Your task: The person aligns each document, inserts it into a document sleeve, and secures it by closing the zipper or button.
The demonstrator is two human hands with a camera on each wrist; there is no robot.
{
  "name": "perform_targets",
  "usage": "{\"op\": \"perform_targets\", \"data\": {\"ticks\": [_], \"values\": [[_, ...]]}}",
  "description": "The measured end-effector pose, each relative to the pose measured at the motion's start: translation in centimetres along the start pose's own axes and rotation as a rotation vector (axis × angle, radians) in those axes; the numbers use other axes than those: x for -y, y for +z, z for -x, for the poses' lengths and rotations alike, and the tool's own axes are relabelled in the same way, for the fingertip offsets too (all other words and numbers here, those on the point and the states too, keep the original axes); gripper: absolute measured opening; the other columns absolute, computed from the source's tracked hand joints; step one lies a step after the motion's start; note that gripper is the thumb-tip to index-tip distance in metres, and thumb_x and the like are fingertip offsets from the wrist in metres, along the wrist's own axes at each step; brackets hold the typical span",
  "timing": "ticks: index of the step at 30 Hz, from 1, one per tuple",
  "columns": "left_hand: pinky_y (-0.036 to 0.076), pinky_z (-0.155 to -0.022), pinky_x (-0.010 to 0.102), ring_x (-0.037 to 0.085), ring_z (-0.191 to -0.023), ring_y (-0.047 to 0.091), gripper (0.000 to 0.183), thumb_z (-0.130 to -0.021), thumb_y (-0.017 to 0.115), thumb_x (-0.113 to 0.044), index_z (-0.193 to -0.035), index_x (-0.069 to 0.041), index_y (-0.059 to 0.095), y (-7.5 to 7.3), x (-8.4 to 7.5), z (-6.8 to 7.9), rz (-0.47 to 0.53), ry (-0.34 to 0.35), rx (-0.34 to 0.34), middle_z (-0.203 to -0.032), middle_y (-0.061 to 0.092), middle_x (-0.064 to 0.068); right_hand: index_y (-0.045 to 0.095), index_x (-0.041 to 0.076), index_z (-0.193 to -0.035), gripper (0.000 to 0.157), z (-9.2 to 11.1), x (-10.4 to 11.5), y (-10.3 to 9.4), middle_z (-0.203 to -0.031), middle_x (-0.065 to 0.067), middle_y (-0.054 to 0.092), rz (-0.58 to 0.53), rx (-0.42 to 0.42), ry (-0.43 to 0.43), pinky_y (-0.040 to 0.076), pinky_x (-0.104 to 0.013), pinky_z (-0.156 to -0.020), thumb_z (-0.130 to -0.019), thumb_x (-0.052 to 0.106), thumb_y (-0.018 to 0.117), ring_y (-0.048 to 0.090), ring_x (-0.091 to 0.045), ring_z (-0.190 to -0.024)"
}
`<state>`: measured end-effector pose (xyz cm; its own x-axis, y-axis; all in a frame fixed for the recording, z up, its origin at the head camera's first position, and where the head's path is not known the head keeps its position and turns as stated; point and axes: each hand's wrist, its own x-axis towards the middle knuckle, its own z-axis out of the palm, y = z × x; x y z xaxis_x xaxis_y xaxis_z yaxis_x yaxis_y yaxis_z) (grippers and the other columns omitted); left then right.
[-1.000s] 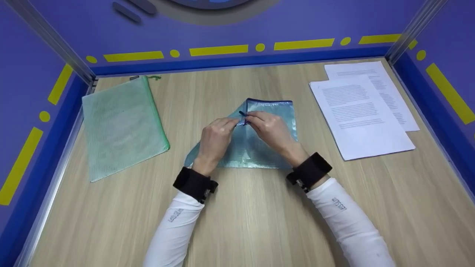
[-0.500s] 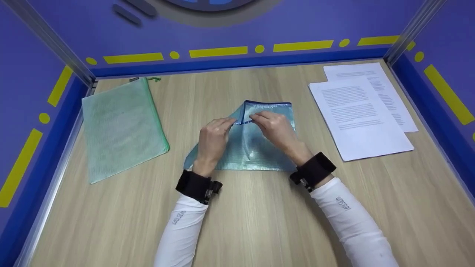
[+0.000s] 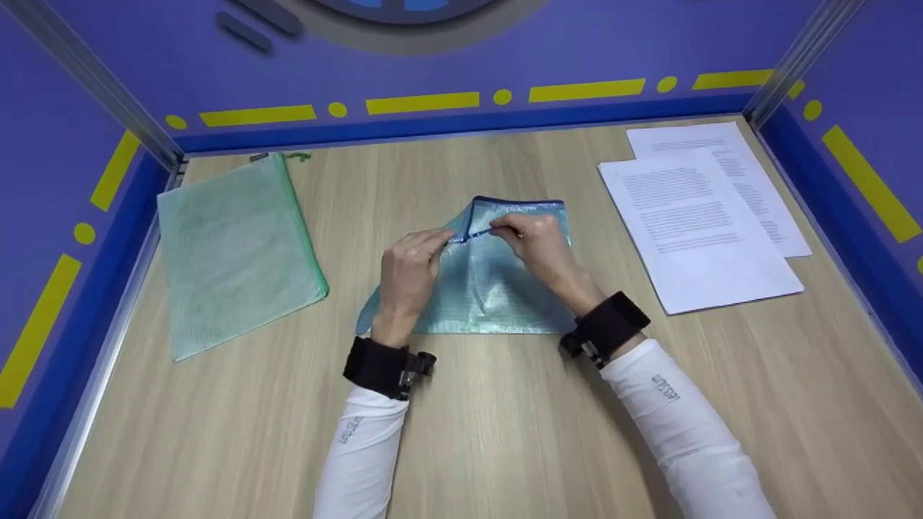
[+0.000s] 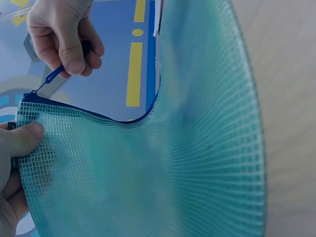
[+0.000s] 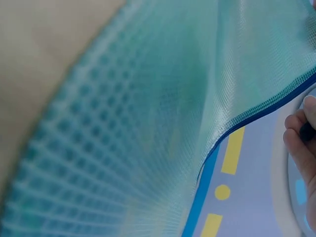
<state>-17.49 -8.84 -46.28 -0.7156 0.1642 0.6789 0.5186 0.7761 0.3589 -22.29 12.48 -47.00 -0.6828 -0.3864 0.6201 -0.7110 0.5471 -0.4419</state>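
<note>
Left grip [image 3: 411,272] pinches corner of pouch [image 3: 505,285]; right grip [image 3: 544,249] pinches zipper pull [image 4: 54,75].

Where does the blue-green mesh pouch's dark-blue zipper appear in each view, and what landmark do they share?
Head: dark-blue zipper along the far edge of the blue-green mesh pouch, above picture centre.
Left wrist: it curves across the upper left.
Right wrist: it slants from the right edge down toward the lower middle.
Shared landmark: yellow bars on the wall.

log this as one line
left hand: pinches blue pouch; right hand: holds zipper pull; green pouch: lies left; printed sheets: lie right
</note>
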Motion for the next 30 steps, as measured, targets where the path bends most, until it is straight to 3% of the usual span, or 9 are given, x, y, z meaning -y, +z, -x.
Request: {"op": "perform_targets", "data": {"ticks": [7,16,25,30], "values": [[0.061,-0.080,0.030,0.023,-0.090,0.076,0.015,-0.088,0.071,-0.004,-0.100,-0.006,0.079,-0.3,0.2,0.0,0.011,0.021,0.011,-0.098,0.078,0.011,0.076,-0.002,-0.095,0.014,-0.5,0.0,0.0,-0.092,-0.014,0.078,0.015,-0.011,0.062,0.061,-0.033,-0.076,-0.092,0.009,0.069,0.076,-0.025,-0.084],[0.060,-0.082,0.030,0.022,-0.092,0.075,0.016,-0.087,0.071,-0.003,-0.101,-0.007,0.078,-0.8,0.8,0.2,0.053,-0.012,0.007,-0.101,0.078,0.010,0.077,-0.001,-0.093,0.014,-1.1,0.2,0.4,-0.091,-0.015,0.078,0.041,-0.015,0.154,0.061,-0.035,-0.073,-0.092,0.011,0.069,0.076,-0.025,-0.083],[0.061,-0.081,0.030,0.022,-0.091,0.075,0.016,-0.088,0.069,0.001,-0.099,-0.005,0.078,-1.1,1.2,0.3,0.089,-0.017,-0.018,-0.099,0.078,0.009,0.077,0.001,-0.095,0.013,-0.8,-0.9,-0.4,-0.093,-0.015,0.077,0.057,0.011,0.298,0.061,-0.038,-0.074,-0.093,0.009,0.068,0.076,-0.028,-0.083],[0.061,-0.080,0.031,0.022,-0.090,0.075,0.014,-0.088,0.069,0.003,-0.096,-0.003,0.078,-1.2,1.3,0.3,0.097,-0.053,-0.044,-0.096,0.078,0.009,0.077,-0.001,-0.097,0.012,-0.6,-1.7,-1.0,-0.094,-0.018,0.077,0.056,0.016,0.344,0.061,-0.039,-0.077,-0.092,0.004,0.067,0.075,-0.032,-0.085]]}}
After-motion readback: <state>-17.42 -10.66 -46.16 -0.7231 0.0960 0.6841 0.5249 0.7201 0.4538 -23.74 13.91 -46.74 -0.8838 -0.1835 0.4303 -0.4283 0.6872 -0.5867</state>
